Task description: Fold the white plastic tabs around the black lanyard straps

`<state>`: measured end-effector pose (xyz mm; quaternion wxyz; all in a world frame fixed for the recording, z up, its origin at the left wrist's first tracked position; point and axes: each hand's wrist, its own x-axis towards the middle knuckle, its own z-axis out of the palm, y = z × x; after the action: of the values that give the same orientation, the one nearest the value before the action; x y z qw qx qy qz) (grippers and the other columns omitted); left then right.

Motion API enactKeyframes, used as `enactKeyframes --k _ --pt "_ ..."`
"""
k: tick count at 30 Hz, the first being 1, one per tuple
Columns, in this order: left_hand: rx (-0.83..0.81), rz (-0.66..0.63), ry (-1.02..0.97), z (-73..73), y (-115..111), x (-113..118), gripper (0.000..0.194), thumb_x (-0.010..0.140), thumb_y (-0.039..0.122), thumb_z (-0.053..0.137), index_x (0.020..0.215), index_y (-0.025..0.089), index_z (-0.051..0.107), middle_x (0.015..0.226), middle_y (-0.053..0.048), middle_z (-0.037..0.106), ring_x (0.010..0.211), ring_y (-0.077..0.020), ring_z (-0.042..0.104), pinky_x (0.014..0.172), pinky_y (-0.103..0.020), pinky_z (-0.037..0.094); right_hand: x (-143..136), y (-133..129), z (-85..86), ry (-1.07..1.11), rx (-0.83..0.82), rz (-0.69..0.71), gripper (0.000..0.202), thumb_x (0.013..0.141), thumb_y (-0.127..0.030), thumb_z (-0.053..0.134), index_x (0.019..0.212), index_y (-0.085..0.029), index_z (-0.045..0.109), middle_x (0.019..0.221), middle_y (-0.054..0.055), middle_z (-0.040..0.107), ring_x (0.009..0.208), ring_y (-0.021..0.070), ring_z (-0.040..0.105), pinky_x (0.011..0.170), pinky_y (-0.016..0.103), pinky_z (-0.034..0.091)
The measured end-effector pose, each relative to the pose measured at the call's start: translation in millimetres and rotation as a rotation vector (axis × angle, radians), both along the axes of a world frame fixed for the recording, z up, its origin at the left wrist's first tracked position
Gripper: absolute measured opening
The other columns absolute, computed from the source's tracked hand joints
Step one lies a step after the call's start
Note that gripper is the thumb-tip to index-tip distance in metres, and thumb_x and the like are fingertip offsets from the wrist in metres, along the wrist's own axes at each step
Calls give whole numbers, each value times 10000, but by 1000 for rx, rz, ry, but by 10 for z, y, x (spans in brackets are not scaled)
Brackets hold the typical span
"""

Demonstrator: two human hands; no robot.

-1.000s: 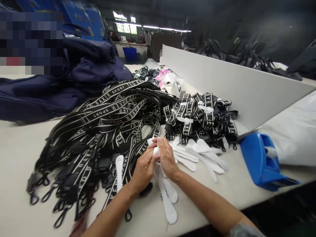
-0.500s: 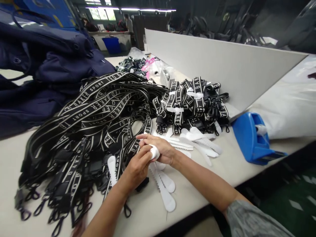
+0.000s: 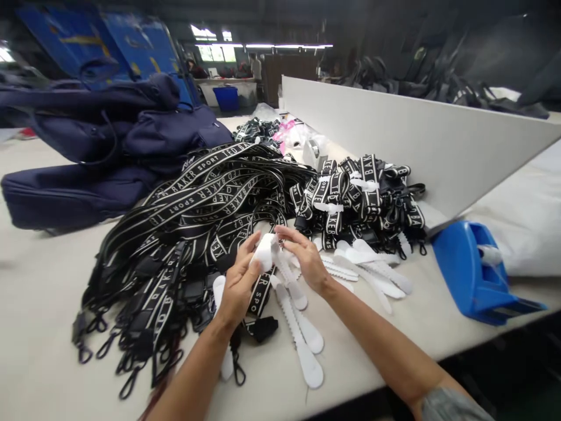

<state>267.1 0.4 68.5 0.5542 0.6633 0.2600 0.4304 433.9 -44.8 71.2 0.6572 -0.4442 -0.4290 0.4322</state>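
Between my hands is a curled white serrated strip [image 3: 264, 251], bent into a loop. My left hand [image 3: 240, 278] grips it with thumb and fingers. My right hand [image 3: 304, 257] is at the strip's right end, its fingers closed near the edge; the fingertips' contact is partly blurred. Below, a black-and-white lettered strap [image 3: 262, 290] hangs down to the table. More flat white strips [image 3: 302, 345] lie just in front of my hands, and others [image 3: 372, 266] fan out to the right. A big heap of lettered straps [image 3: 210, 193] with black hooks spreads to the left.
Bundled straps [image 3: 350, 193] bound with white strips sit behind my right hand. A blue tape dispenser [image 3: 475, 272] stands at the right edge. A white upright panel [image 3: 394, 128] runs behind. Navy bags [image 3: 109, 140] are piled at the back left.
My hands have moved apart slightly, and the white strip now shows as a wider loop between them. The view has shifted, so the scene sits further right and lower.
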Motion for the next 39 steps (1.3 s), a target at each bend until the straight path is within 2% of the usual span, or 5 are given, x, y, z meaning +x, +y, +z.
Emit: enactKeyframes --k 6,17,23,28,39 --pt "-451 -162 -206 59 26 -37 270 915 397 583 871 179 736 1051 -71 727 990 -210 681 934 -329 531 66 -111 93 -577 284 -528 297 892 -190 501 1105 -200 708 1047 83 664 987 204 619 896 371 512" --pt "858 233 419 -232 -74 114 187 964 133 461 1041 140 631 936 -96 721 885 -199 690 781 -313 565 -133 -72 38 -171 34 220 372 914 -525 593 1044 -199 716 1065 62 713 1012 206 651 925 339 499" --pt "922 492 213 -1 -138 14 194 863 42 560 1029 113 631 1012 -118 654 1004 -218 635 912 -384 542 135 -129 130 -1277 -120 -261 177 973 -181 492 878 -167 642 819 55 680 751 185 604 683 299 395" --pt "1303 332 336 148 -191 -23 548 835 199 682 1327 39 498 1310 -223 584 1310 -374 496 1151 -628 304 177 -118 35 -1705 -37 -42 132 956 -161 543 860 -193 628 805 23 670 758 194 589 667 323 362" --pt "51 -35 481 -1 -70 35 326 994 482 394 904 201 534 621 59 428 543 -122 396 520 -262 321 151 -162 161 -1220 588 -551 548 900 -36 479 1432 -168 468 1336 149 565 1284 258 513 1066 457 465"
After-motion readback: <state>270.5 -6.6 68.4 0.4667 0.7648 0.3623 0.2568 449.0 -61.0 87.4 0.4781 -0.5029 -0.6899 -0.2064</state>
